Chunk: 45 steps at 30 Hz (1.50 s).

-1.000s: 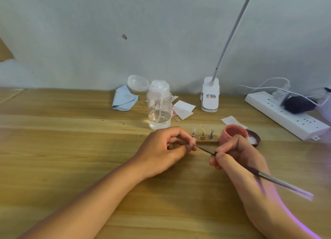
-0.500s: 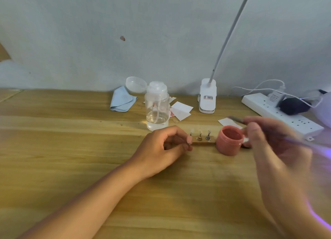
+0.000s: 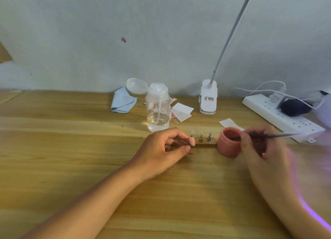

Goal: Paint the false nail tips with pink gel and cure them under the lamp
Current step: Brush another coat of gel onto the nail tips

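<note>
As brush (image 3: 268, 135) touches jar (image 3: 227, 147), left hand (image 3: 164, 149) pinches holder (image 3: 206, 145).

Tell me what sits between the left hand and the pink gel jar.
Between the left hand and the pink gel jar, the head view shows a wooden strip carrying three nail tips on small upright stands.

Open tabletop (image 3: 71, 149) left and front — pump bottle (image 3: 158, 111) close behind nail stand (image 3: 204, 145) blocks the rear, pink jar (image 3: 228, 146) just beside its right end
</note>
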### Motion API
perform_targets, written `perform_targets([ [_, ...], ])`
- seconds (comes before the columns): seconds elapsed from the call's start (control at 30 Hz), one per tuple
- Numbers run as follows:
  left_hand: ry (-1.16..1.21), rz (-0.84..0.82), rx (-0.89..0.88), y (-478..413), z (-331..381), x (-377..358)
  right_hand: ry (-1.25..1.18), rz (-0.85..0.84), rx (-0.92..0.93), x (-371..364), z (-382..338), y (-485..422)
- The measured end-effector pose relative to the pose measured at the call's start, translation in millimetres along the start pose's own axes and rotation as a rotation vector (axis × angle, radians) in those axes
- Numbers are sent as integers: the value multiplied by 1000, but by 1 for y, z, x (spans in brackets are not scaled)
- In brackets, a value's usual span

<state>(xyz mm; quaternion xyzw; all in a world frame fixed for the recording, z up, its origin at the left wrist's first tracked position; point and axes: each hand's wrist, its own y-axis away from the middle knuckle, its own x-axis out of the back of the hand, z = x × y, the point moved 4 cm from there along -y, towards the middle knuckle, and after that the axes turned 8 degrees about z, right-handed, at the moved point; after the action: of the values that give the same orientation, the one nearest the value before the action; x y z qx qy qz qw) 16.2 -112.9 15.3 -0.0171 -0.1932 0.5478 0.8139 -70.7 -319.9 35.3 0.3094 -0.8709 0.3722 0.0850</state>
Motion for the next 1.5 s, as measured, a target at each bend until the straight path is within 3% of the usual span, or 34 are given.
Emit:
perform_targets([
  [0.17,14,-6,8,0,2,0,-241,159,12,12,-17,3],
  [0.27,21,-8,-4,-1,2,0,-497,94,-13,6,-36,14],
  [0.37,22,-6,-8,-2,3,1,-689,-5,-182,-7,-42,32],
  [0.5,32,-2,-17,-3,0,1,-716,-194,-380,-22,-34,42],
  [0.63,56,4,-15,-2,0,0,-792,-234,-519,-27,-26,38],
  [1.5,37,8,-3,-1,-1,1,-796,-232,-420,-29,-27,39],
])
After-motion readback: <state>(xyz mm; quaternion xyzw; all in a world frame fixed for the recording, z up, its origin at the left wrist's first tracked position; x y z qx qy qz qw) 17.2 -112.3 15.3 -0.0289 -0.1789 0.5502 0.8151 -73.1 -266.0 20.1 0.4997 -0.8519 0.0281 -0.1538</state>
